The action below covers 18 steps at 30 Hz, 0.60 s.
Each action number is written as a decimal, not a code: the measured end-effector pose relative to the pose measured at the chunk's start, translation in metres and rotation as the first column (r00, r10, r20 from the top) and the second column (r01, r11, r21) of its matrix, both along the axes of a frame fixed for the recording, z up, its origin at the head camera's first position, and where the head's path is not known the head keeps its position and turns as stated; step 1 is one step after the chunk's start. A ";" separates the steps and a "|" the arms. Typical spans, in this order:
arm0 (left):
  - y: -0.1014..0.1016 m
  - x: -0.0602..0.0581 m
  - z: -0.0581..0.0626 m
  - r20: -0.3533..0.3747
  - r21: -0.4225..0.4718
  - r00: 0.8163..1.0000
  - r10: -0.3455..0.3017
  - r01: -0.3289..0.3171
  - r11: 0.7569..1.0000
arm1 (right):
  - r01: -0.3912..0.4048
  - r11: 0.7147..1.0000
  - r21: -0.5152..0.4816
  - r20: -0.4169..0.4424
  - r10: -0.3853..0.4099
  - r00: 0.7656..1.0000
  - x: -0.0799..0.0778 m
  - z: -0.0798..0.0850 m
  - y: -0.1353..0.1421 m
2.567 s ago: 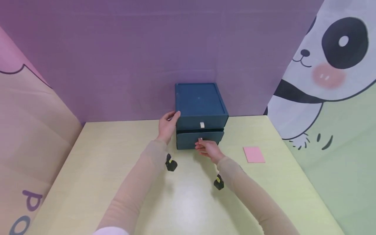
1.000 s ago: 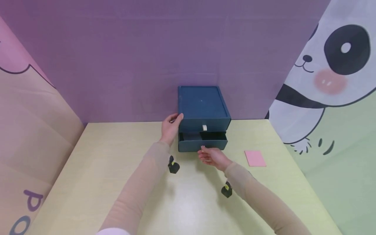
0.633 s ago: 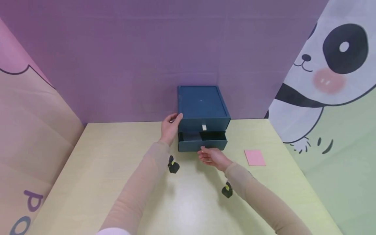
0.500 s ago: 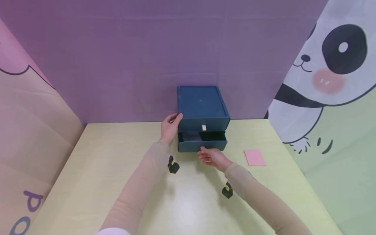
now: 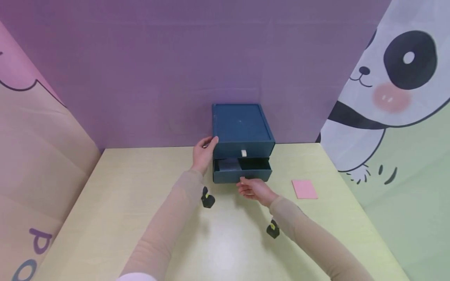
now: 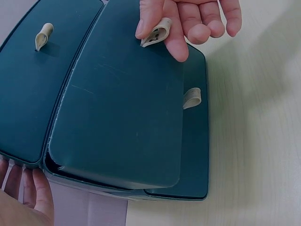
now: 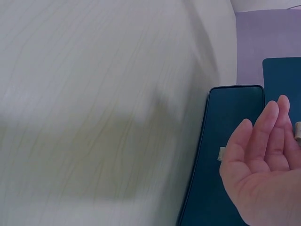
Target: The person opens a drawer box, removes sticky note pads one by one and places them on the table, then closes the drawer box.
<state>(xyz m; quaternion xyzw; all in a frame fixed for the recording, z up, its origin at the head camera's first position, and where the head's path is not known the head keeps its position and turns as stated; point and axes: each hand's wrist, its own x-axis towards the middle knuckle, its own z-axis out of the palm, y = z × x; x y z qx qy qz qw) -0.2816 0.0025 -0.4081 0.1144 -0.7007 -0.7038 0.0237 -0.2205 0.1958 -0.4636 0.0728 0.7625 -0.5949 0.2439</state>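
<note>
A dark blue drawer cabinet [image 5: 242,123] stands against the back wall. Its middle drawer [image 5: 225,176] is slid partway out, with a paler patch in the left of its inside and dark shadow on the right. My right hand [image 5: 256,189] pinches that drawer's cream loop pull [image 6: 160,32] between thumb and forefinger, the other fingers extended below. My left hand [image 5: 203,154] rests against the cabinet's left side near the front edge, thumb at the corner. The left wrist view shows the top drawer [image 6: 33,80] and bottom drawer [image 6: 197,141] closed, each with a loop pull.
A pink square sheet [image 5: 304,189] lies on the pale wooden table [image 5: 140,187], right of the cabinet. Behind hangs a purple backdrop [image 5: 158,78], with a panda-printed panel [image 5: 355,148] on the right. Black wrist devices [image 5: 208,200] hang under both forearms.
Since the earliest frame, my right hand has pulled the middle drawer farther out, towards me. Over the last second hands and drawer have barely moved. My left hand has stayed on the cabinet's side.
</note>
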 end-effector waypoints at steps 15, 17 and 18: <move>0.003 0.002 -0.002 -0.038 0.003 0.999 0.012 -0.012 1.000 | -0.027 0.995 0.097 -0.080 0.035 0.996 0.002 -0.005 0.004; 0.003 0.003 -0.001 -0.038 0.003 0.999 0.013 -0.013 1.000 | -0.030 0.994 0.104 -0.087 0.039 0.995 0.002 -0.004 0.004; 0.003 0.003 -0.001 -0.039 0.004 0.999 0.014 -0.014 1.000 | -0.031 0.994 0.107 -0.090 0.041 0.995 0.002 -0.004 0.004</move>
